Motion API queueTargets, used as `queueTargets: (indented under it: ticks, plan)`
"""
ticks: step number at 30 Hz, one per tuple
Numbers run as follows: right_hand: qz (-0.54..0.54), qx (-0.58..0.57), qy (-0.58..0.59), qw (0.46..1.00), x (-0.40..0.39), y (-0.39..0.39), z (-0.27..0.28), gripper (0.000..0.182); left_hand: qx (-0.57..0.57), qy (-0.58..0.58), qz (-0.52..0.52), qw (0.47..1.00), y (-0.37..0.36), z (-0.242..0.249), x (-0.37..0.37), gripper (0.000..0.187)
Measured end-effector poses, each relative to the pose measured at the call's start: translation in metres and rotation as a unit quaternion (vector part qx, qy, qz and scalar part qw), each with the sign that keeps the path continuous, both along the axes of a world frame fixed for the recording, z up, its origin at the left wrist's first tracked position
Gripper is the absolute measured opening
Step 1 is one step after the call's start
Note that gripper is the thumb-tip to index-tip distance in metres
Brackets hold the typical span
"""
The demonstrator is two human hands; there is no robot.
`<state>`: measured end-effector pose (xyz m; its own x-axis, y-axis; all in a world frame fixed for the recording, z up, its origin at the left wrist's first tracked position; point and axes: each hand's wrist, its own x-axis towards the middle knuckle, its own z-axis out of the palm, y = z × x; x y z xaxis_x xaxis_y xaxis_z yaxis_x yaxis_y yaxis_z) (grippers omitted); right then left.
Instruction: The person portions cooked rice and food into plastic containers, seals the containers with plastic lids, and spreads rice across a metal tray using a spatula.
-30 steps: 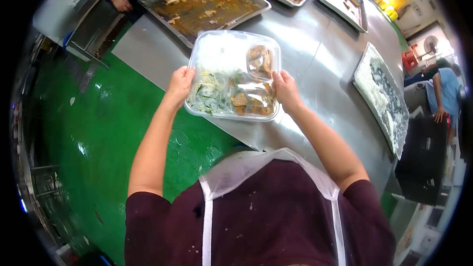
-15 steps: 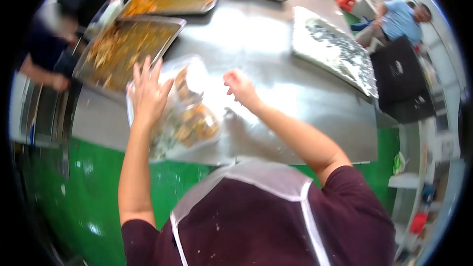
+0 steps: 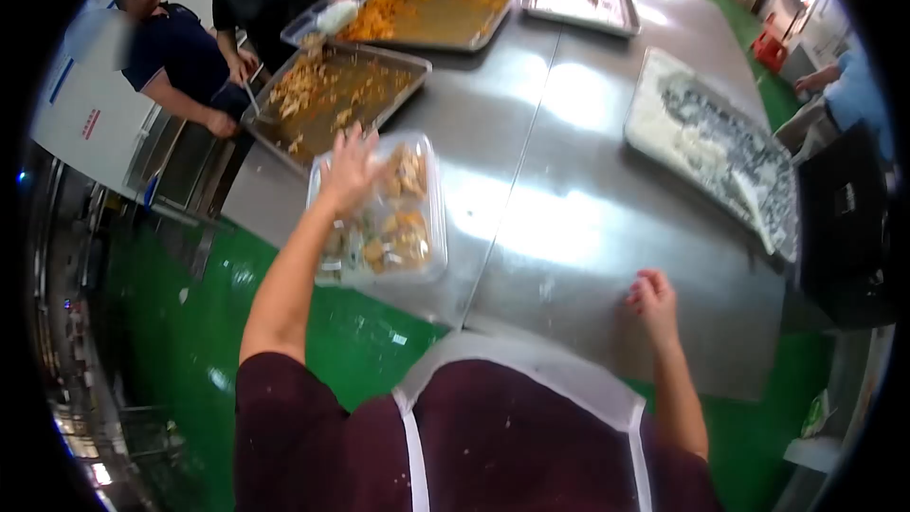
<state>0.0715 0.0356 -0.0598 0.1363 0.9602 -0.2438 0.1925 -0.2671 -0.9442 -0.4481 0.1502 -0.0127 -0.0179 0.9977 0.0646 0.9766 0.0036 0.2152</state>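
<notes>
A clear plastic compartment food box (image 3: pixel 403 242) with a transparent lid sits at the table's front left edge, partly overhanging it. Pale and brown food shows in its compartments, with green bits on the left. My left hand (image 3: pixel 349 175) lies over the box's upper left part, palm down and fingers spread. It covers the food under it. Farther right, my right hand (image 3: pixel 654 299) is held low over the steel table (image 3: pixel 550 322), away from the box. Its fingers are curled in, and I see nothing in them.
Beyond the box lies a food tray (image 3: pixel 408 85); more trays (image 3: pixel 493 24) stand behind. At right is a rice tray (image 3: pixel 654 66) with a white paddle (image 3: pixel 752 199), beside a black box (image 3: pixel 844 228). Two people (image 3: pixel 175 62) stand at far left; another person (image 3: pixel 844 85) is at right.
My right hand has moved away from the box, to the right and nearer my body. My left hand stays on the box. The view has swung left.
</notes>
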Motion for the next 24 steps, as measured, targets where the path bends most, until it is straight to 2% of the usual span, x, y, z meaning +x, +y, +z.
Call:
queueTargets:
  ticks: [1,5,9,10,13,14,16,17,21,23,24]
  plan:
    - [-0.014,0.001,0.008,1.000,0.018,-0.008,-0.003,0.012,0.050,0.008,-0.029,0.998,0.004,0.000,-0.005,0.061]
    - [-0.061,-0.015,0.059,0.996,0.062,-0.029,-0.006,0.012,0.079,-0.053,0.029,0.995,-0.001,0.012,0.003,0.060]
    - [-0.062,-0.043,0.112,0.991,0.074,-0.036,-0.016,0.012,-0.063,0.061,0.144,0.986,-0.014,-0.025,0.015,0.067]
    - [-0.056,-0.049,0.118,0.990,0.075,-0.035,-0.016,0.012,-0.083,0.054,0.142,0.985,-0.010,-0.023,0.013,0.070]
    - [-0.039,-0.045,0.141,0.988,0.076,-0.031,-0.011,0.011,-0.048,0.016,0.108,0.993,-0.006,-0.014,-0.002,0.068]
    - [-0.027,-0.039,0.141,0.989,0.076,-0.027,-0.011,0.011,0.027,0.003,0.078,0.997,-0.008,0.000,0.006,0.063]
    - [-0.018,-0.026,0.133,0.991,0.084,-0.026,-0.014,0.011,0.192,-0.136,0.011,0.972,-0.023,0.022,0.043,0.058]
    - [-0.017,-0.022,0.122,0.992,0.086,-0.024,-0.012,0.011,0.211,-0.208,0.031,0.955,-0.037,0.036,0.080,0.054]
    - [0.001,-0.011,0.086,0.996,0.077,-0.017,-0.007,0.010,0.201,-0.201,-0.064,0.957,-0.085,0.052,0.151,0.044]
    - [0.022,-0.003,0.075,0.997,0.059,-0.010,-0.005,0.011,0.218,-0.257,-0.052,0.940,-0.089,0.045,0.144,0.041]
    - [0.044,0.004,0.069,0.997,0.048,-0.007,-0.003,0.011,0.218,-0.246,-0.030,0.944,-0.086,0.047,0.135,0.042]
